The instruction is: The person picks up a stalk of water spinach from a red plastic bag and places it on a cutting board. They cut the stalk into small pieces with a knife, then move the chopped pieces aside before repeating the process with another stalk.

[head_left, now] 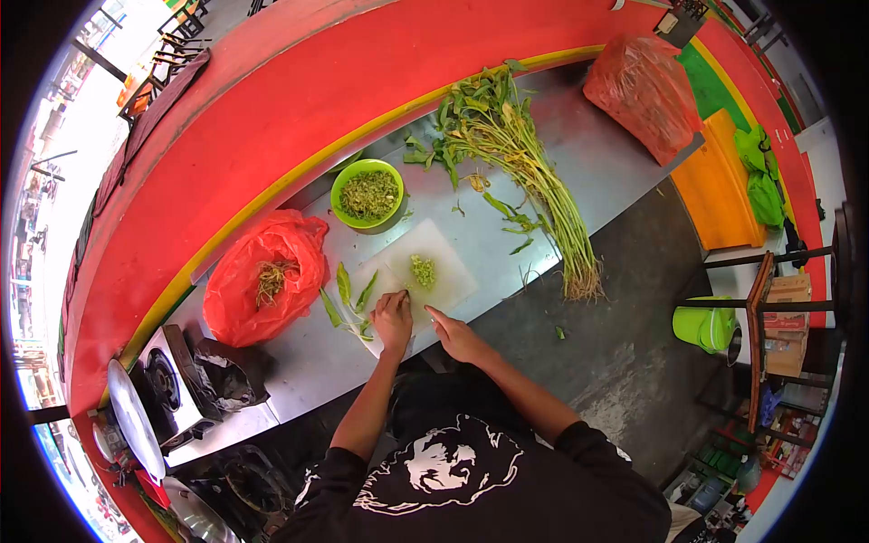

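Observation:
My left hand (pixel 392 320) is closed over leafy green stalks at the near edge of a white cutting board (pixel 445 242). Long green leaves (pixel 345 284) stick out to the left of it. Close by on the right, my right hand (pixel 460 339) is curled with its thumb side toward the board; what it grips is hidden from view. A small heap of chopped green stems (pixel 423 271) lies on the board just beyond both hands. Behind the board stands a lime-green bowl (pixel 398 210) filled with chopped greens.
A large bunch of long-stemmed greens (pixel 534 167) with roots lies to the right, its roots overhanging the metal counter (pixel 625 172). Left are an open red plastic bag (pixel 231 294) holding root trimmings and a gas stove (pixel 167 380). Another red bag (pixel 643 95) sits far right.

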